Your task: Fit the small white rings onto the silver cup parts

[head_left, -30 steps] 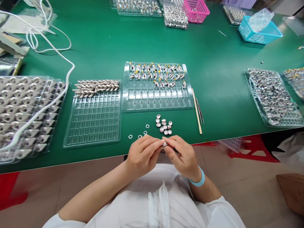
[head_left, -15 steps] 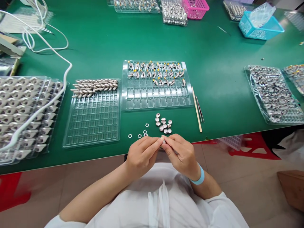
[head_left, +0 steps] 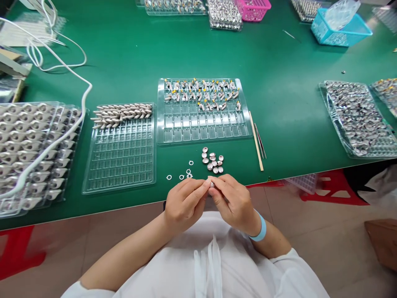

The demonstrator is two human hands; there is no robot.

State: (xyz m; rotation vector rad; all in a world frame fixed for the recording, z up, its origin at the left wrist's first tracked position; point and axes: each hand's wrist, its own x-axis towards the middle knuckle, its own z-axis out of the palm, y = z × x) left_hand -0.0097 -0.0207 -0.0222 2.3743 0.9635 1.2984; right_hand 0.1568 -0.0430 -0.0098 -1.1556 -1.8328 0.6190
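Observation:
My left hand (head_left: 185,203) and my right hand (head_left: 234,203) meet at the table's front edge, fingers pinched together. Between the fingertips is a small silvery part (head_left: 212,184), mostly covered, so its kind does not show. Just beyond the hands lies a cluster of small round metal caps (head_left: 214,163). Left of them are several thin white rings (head_left: 181,177) with small tabs. Behind these, a clear plastic tray (head_left: 176,120) holds rows of small metal parts with yellow tips (head_left: 206,95).
To the left stand a tray of pointed metal pieces (head_left: 122,159) and stacked trays of larger parts (head_left: 26,153), crossed by a white cable (head_left: 85,97). On the right lie a wooden stick (head_left: 256,142), tweezers (head_left: 261,141) and a full tray (head_left: 356,116). Pink (head_left: 254,9) and blue (head_left: 341,33) baskets stand farther back.
The view has shifted slightly. Both hands keep their pinch on the small part, with only a slight movement of the fingers. The caps, rings and trays have stayed in place.

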